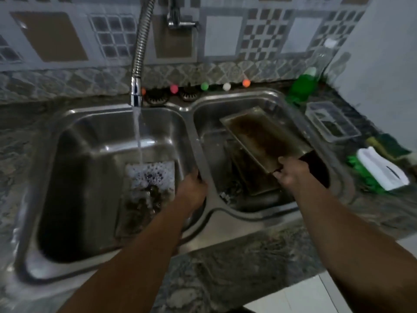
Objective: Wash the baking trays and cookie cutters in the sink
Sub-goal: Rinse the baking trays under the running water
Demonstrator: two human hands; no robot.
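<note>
A double steel sink [203,154] fills the middle of the view. In the left basin a baking tray [144,199] lies tilted, and water from the tap [136,96] splashes on its upper end. My left hand [191,190] grips that tray's right edge next to the divider. In the right basin my right hand [291,172] holds the near corner of a stained rectangular baking tray [264,141], lifted and slanted over another tray [255,177] below it. No cookie cutters can be made out.
On the counter to the right stand a clear plastic container [331,123], a green soap bottle [302,86], a sponge [388,147] and a white object [381,168] on something green. Small coloured balls [226,86] line the back edge. The granite counter's edge runs along the front.
</note>
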